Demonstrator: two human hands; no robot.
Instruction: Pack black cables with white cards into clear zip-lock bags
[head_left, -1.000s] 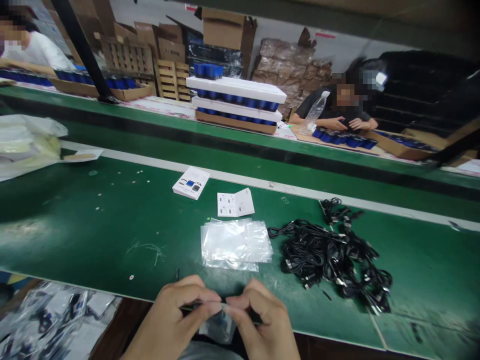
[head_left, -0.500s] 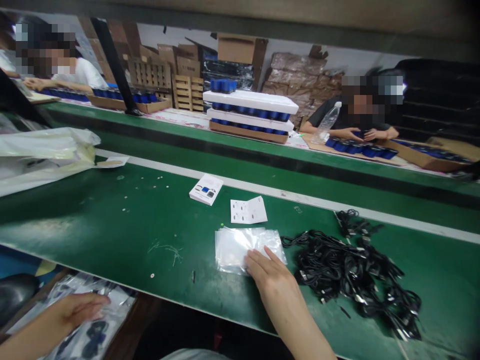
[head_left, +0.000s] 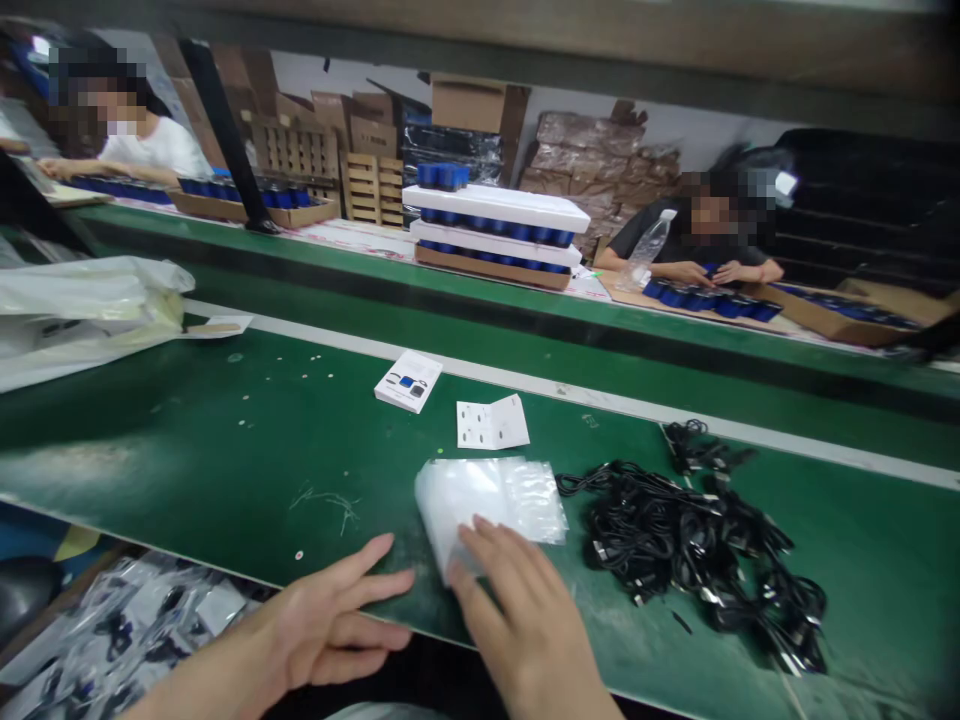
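My right hand [head_left: 510,610] grips the near edge of a stack of clear plastic bags [head_left: 484,510], whose left side curls upward. My left hand [head_left: 322,620] hangs open at the front edge of the green workbench [head_left: 225,450], holding nothing, just left of the bags. To the right of the stack lies a tangled heap of black cables [head_left: 690,545], not touched by either hand. Beyond the bags are a small printed card box [head_left: 409,381] and an opened white leaflet [head_left: 491,422].
Below the bench's front edge, a bin of bagged items [head_left: 127,630] sits at lower left. A white plastic sack [head_left: 82,310] lies on the bench's far left. Across a second green bench, co-workers handle blue items in cartons beside a stack of white trays [head_left: 495,225].
Both hands have parted from the small item they held together. My right hand has dragged the bags nearer and bent them; my left hand has moved from over the bin to the bench edge.
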